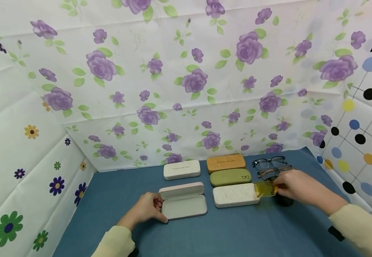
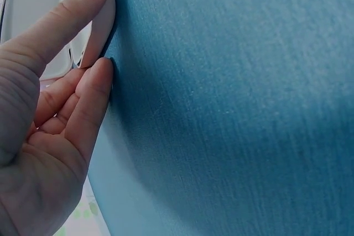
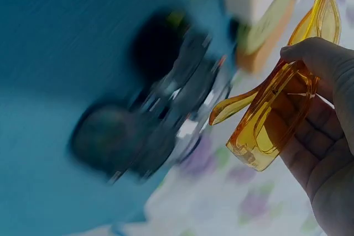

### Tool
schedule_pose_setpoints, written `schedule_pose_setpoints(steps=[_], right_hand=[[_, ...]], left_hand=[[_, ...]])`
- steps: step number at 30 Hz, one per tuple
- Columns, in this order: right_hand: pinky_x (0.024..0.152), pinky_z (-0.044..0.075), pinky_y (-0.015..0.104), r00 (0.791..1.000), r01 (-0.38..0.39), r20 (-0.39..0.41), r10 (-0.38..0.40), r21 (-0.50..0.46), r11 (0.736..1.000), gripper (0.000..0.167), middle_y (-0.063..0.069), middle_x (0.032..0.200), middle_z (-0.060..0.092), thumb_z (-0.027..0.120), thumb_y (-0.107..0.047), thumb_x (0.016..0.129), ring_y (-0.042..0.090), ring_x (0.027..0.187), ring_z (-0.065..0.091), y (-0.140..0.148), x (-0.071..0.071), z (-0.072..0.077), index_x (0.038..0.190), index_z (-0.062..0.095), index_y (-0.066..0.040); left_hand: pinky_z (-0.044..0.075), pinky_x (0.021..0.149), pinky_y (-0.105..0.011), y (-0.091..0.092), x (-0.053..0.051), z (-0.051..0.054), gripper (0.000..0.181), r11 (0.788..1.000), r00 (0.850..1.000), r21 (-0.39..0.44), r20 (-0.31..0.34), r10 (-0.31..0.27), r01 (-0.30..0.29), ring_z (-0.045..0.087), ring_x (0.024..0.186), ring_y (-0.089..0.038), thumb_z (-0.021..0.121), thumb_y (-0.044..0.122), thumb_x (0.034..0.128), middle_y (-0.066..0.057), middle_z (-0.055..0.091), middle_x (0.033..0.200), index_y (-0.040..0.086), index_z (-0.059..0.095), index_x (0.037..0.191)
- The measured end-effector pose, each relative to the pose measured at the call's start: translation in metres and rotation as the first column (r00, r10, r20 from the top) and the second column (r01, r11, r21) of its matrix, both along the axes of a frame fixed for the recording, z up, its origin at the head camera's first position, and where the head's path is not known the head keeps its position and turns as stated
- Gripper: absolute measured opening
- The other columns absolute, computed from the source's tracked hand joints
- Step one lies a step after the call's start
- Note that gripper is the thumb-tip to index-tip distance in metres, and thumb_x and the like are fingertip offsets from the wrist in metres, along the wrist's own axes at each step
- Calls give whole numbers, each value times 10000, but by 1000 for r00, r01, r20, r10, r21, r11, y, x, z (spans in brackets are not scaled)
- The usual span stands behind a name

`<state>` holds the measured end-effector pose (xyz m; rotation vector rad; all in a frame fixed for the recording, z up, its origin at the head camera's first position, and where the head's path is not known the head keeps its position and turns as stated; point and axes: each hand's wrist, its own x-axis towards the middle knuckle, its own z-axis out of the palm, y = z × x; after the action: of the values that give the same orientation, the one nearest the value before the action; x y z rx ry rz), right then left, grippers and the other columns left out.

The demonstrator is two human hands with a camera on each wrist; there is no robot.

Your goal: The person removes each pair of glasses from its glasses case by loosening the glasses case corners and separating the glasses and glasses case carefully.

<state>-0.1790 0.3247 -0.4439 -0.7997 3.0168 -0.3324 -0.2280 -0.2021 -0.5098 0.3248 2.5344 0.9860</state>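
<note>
An open glasses case [image 1: 184,207] with a pale grey inside lies on the blue cloth, its lid tilted back. My left hand [image 1: 145,207] holds it by the left end. In the left wrist view, the thumb of that hand lies along the rim of the case [image 2: 99,31], and the other fingers touch its edge. My right hand [image 1: 298,187] pinches a pair of transparent yellow glasses [image 1: 264,189], raised to the right of a white marbled case [image 1: 236,195]. The right wrist view shows the yellow glasses [image 3: 247,150] between thumb and fingers, their temples folded in.
Behind the open case lies a closed white case [image 1: 182,169]. An orange case [image 1: 226,164] and a green case [image 1: 230,177] lie behind the marbled one. Black-framed glasses [image 1: 268,159], brown-framed glasses [image 1: 263,174] and dark sunglasses [image 1: 284,201] are at the right, beside my right hand.
</note>
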Motion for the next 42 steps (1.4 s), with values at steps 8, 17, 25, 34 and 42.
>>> schedule_pose_setpoints(steps=[8,17,25,34,42], right_hand=[[501,402,186,985,79,153,-75,-18,997,99,-160,770,620,713,-168,808,-69,603,492,58,15,-11,814,705,-266],[475,381,191,967,0,253,17,-67,998,180,-202,704,602,706,-147,803,-66,563,474,73,22,-40,758,688,-320],[498,426,201,945,31,328,-14,-46,998,139,-193,764,643,719,-149,792,-72,623,526,76,19,-58,822,724,-285],[476,370,206,961,43,271,-48,24,999,212,-214,694,593,725,-159,786,-60,555,467,74,17,-60,752,676,-362],[494,385,214,959,60,274,-72,51,997,104,-206,704,598,745,-208,770,-59,574,471,70,19,-60,773,703,-302]], left_hand=[[479,600,-279,1,-1,0,578,1000,1000,7,-10,1,-1,570,704,-155,932,306,473,-74,626,839,89,631,915],[476,598,-279,1,-2,-1,589,1000,1000,12,-20,2,-1,568,698,-152,935,307,460,-70,621,829,81,627,908],[476,595,-277,2,-2,2,576,1000,1000,9,-15,2,-2,564,693,-152,935,288,468,-83,621,833,74,628,906],[479,599,-277,1,0,1,576,1000,1000,3,-10,4,-4,565,697,-154,934,296,469,-78,623,838,83,628,908],[482,600,-267,0,0,-3,589,1000,1000,-6,-11,4,-4,569,702,-148,933,327,458,-64,626,840,99,630,908]])
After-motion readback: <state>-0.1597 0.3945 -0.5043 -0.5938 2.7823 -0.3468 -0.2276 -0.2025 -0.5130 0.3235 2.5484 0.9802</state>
